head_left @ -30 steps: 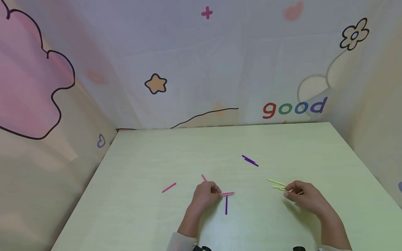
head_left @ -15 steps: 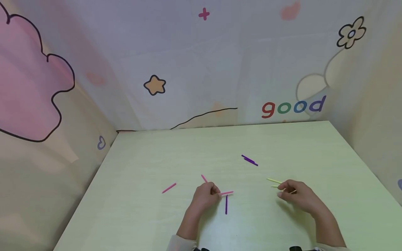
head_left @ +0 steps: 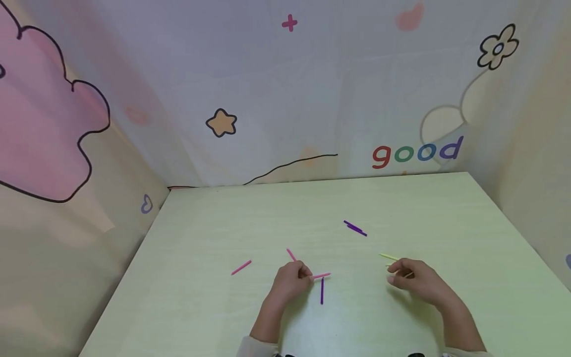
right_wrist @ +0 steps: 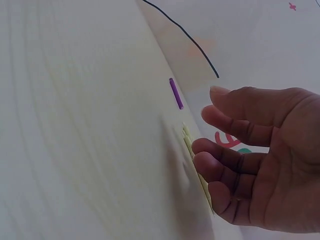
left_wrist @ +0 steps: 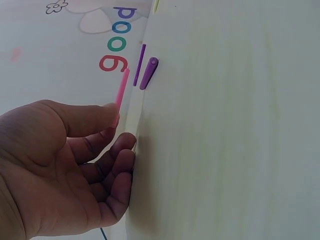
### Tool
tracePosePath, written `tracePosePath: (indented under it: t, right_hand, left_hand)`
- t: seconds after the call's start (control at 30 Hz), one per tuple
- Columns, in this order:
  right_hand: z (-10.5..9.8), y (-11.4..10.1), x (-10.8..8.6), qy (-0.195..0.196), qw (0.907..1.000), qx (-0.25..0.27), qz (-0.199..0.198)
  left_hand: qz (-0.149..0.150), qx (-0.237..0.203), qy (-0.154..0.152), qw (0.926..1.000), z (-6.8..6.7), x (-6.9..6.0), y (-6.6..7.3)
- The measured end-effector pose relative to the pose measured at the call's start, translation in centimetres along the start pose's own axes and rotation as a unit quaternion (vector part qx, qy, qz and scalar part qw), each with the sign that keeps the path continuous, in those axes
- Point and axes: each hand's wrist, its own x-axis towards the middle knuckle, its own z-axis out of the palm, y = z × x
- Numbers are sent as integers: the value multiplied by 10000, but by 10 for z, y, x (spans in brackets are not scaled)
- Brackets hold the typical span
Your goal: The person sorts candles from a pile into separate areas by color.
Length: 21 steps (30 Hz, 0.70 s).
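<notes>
My left hand (head_left: 292,281) pinches a thin pink stick (head_left: 321,275) between thumb and index finger. In the left wrist view the pink stick (left_wrist: 122,94) points away from the thumb tip. Just below its far end in the head view, an upright purple stick (head_left: 322,291) lies on the table. My right hand (head_left: 417,280) hovers beside yellow-green sticks (head_left: 389,257), partly hiding them. Its fingers are loosely bent with nothing between them; the right wrist view shows the yellow-green sticks (right_wrist: 198,172) behind the fingertips.
Another pink stick (head_left: 291,254) pokes out beyond the left hand, and one more pink stick (head_left: 241,267) lies further left. Two purple sticks (head_left: 355,228) lie side by side toward the back. A printed cloth (head_left: 267,74) rises behind the pale green table (head_left: 214,218).
My right hand has moved left over the yellow-green sticks, covering more of them. The left hand stays nearly in place, still pinching the pink stick.
</notes>
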Motion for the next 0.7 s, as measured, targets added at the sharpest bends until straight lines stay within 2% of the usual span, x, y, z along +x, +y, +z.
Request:
tracePosePath:
  t: [0.3, 0.5, 0.7]
  right_hand:
    - [10, -1, 2, -152, 9999, -22, 3]
    - [14, -9, 6, -174, 9997, -140, -99]
    - [17, -19, 12, -221, 9992, -204, -276]
  left_hand:
    - [-84, -48, 4, 10000, -1, -3, -4]
    - [-155, -67, 14, 9999, -7, -6, -5]
    - [-81, -119, 115, 9998, -13, -9, -7]
